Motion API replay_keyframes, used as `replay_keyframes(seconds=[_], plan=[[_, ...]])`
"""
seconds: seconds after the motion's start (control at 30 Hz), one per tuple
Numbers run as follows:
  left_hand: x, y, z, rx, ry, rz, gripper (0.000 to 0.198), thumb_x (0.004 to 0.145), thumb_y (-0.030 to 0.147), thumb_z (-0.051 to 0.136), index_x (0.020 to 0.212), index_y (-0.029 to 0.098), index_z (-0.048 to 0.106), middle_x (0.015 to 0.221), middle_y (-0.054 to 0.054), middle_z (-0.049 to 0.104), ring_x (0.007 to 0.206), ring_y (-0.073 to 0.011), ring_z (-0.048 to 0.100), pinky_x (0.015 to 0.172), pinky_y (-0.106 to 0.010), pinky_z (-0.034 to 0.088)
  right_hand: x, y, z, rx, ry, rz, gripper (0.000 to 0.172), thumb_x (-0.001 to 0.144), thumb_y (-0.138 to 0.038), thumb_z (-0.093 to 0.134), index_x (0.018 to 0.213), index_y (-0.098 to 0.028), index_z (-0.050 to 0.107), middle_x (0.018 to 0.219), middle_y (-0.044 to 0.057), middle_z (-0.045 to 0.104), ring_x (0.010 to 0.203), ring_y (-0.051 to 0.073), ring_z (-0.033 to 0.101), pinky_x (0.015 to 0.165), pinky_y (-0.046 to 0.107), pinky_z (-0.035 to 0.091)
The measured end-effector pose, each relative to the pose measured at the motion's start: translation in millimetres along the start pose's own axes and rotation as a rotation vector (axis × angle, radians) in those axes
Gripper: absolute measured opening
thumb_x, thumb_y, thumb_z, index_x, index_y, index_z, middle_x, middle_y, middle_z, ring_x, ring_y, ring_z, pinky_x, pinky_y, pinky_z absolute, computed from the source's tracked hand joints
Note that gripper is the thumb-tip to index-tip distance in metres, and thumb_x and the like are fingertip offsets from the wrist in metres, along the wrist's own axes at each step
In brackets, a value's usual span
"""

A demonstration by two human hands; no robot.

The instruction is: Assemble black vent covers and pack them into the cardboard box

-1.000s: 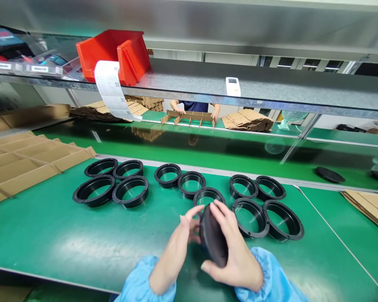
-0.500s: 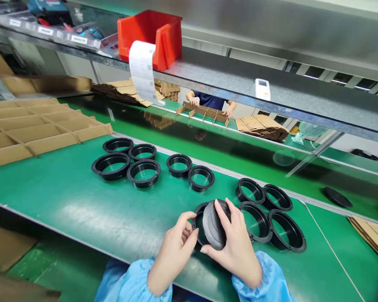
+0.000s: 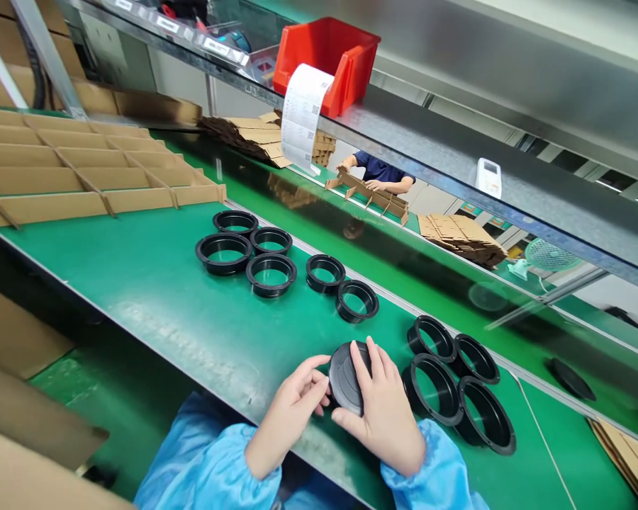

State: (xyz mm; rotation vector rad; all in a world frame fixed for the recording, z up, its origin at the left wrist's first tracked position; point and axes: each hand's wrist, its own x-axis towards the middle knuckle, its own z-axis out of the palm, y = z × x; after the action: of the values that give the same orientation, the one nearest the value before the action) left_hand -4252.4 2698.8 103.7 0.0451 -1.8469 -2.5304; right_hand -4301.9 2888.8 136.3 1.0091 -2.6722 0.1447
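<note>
A black round disc point(image 3: 344, 381) with curved ridges on its face lies between my two hands over the green worktop. My right hand point(image 3: 380, 418) grips it from above, fingers laid across the face and thumb at the near edge. At the left rim, my left hand point(image 3: 293, 405) pinches with thumb and fingertips. The black ring that was under the disc is now hidden by it. Just right of my right hand stand several black flanged rings point(image 3: 476, 430). Beyond my hands are two smaller rings point(image 3: 357, 315), and farther left another group of rings point(image 3: 271, 289).
A cardboard divider grid point(image 3: 85, 178) covers the worktop's far left. Overhead, a shelf holds a red bin point(image 3: 361, 71), a paper strip point(image 3: 300, 117) and a white device point(image 3: 489, 177). Another dark disc point(image 3: 571, 379) lies at right. A co-worker point(image 3: 380, 170) handles cardboard dividers beyond.
The tilted disc has come down flat over the ring, with my right hand on top. My left fingers stay at the rim. The camera view has tilted and turned left.
</note>
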Motion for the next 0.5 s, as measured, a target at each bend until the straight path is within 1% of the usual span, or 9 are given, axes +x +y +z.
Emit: replay_keyframes(seconds=[0.1,0.13,0.2,0.27,0.3,0.33,0.4,0.43,0.5], plan=[[-2,-2,-1.9,-0.038,0.106,0.006,0.045,0.086,0.042,0.061,0.123,0.017,0.054,0.086,-0.003,0.061,0.074,-0.0178,0.059,0.064,-0.029,0.049,1,-4,-15,0.009,-0.015,-0.056,0.084,0.098,-0.072,0.03,0.161,-0.019,0.011,0.163,0.019,0.014,0.147,0.043,0.018,0.111,0.07,0.028],[-2,-4,-2.3,-0.057,0.133,0.008,0.044,0.086,0.042,0.062,0.121,0.017,0.054,0.085,-0.003,0.061,0.073,-0.0173,0.059,0.063,-0.029,0.048,2,-6,-23,0.034,0.024,-0.056,0.081,0.1,-0.069,0.025,0.161,-0.019,0.008,0.164,0.018,0.013,0.149,0.042,0.014,0.113,0.07,0.024],[-1,-6,-2.9,-0.087,0.173,0.019,0.042,0.085,0.042,0.063,0.118,0.017,0.055,0.084,-0.002,0.061,0.072,-0.0166,0.058,0.062,-0.028,0.047,5,-9,-35,0.089,0.161,0.009,0.08,0.1,-0.067,0.015,0.161,-0.016,0.004,0.164,0.018,0.011,0.15,0.041,0.01,0.116,0.07,0.018],[2,-6,-3.8,-0.107,0.2,0.041,0.041,0.085,0.041,0.064,0.117,0.017,0.055,0.084,-0.002,0.061,0.071,-0.0158,0.058,0.062,-0.027,0.046,8,-12,-36,0.087,0.251,0.058,0.083,0.099,-0.07,0.014,0.161,-0.015,0.004,0.163,0.019,0.012,0.149,0.044,0.012,0.114,0.073,0.017],[4,-6,-4.2,-0.112,0.214,0.052,0.04,0.086,0.041,0.064,0.117,0.018,0.055,0.084,-0.001,0.061,0.071,-0.0153,0.058,0.062,-0.026,0.046,9,-12,-31,0.06,0.23,0.044,0.085,0.098,-0.072,0.019,0.161,-0.016,0.006,0.163,0.02,0.014,0.148,0.046,0.014,0.112,0.074,0.02],[4,-5,-4.3,-0.112,0.232,0.062,0.038,0.086,0.04,0.063,0.117,0.018,0.055,0.085,-0.001,0.061,0.071,-0.015,0.058,0.062,-0.026,0.045,10,-12,-24,0.028,0.172,0.01,0.088,0.096,-0.074,0.027,0.161,-0.017,0.01,0.162,0.022,0.016,0.147,0.047,0.017,0.109,0.074,0.025],[0,-5,-2.6,-0.096,0.271,0.075,0.034,0.086,0.037,0.062,0.114,0.02,0.057,0.084,-0.001,0.061,0.071,-0.0147,0.058,0.062,-0.025,0.045,6,-11,-9,-0.021,0.049,-0.054,0.094,0.09,-0.075,0.044,0.16,-0.018,0.018,0.16,0.023,0.021,0.144,0.048,0.025,0.102,0.07,0.039],[-6,-6,-0.3,-0.079,0.287,0.076,0.031,0.086,0.037,0.061,0.112,0.02,0.058,0.083,-0.002,0.061,0.07,-0.0148,0.058,0.062,-0.025,0.045,3,-11,-2,-0.027,0.024,-0.069,0.095,0.088,-0.073,0.05,0.159,-0.019,0.02,0.158,0.024,0.025,0.141,0.048,0.03,0.097,0.067,0.046],[-19,-13,6.7,-0.028,0.304,0.075,0.029,0.086,0.039,0.061,0.109,0.021,0.062,0.085,-0.004,0.062,0.069,-0.0153,0.059,0.061,-0.026,0.046,-5,-11,9,-0.002,0.087,-0.1,0.091,0.087,-0.066,0.056,0.159,-0.023,0.022,0.154,0.021,0.036,0.132,0.047,0.044,0.086,0.061,0.054]])
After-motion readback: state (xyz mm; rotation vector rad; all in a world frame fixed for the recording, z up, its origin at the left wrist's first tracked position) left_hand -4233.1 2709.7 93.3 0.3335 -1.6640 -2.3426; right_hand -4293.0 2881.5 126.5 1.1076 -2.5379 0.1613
